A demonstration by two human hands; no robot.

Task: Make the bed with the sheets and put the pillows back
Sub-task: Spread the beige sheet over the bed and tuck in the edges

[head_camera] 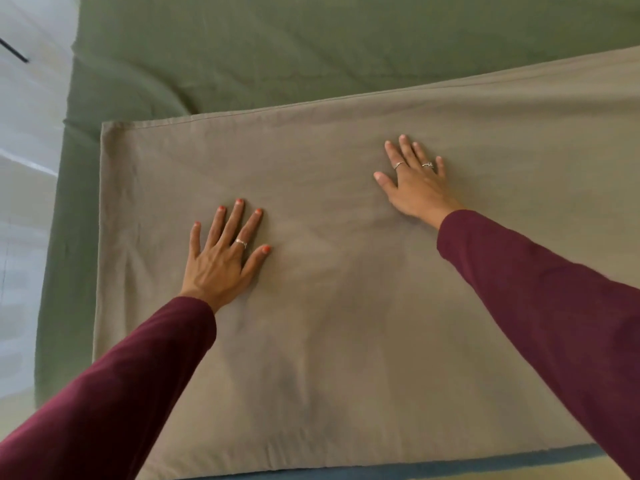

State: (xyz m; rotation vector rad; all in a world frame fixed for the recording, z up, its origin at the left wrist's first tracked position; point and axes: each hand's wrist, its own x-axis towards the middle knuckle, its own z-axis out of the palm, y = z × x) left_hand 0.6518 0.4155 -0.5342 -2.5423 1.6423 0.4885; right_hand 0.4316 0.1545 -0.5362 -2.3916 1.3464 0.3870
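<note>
Bedroom: sheeted bed (311, 46)

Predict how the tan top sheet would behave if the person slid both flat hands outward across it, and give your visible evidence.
The tan sheet is probably floppy: it shows soft creases and lies flat on the green sheet. It would likely bunch ahead of the left hand and right hand rather than slide as one piece. It looks thin, so probably light.

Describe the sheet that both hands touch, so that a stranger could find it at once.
Start from the bed with the green sheet. On it lies the taupe sheet, under the flat left hand and right hand. Only this sheet is taupe, with a stitched hem.
</note>
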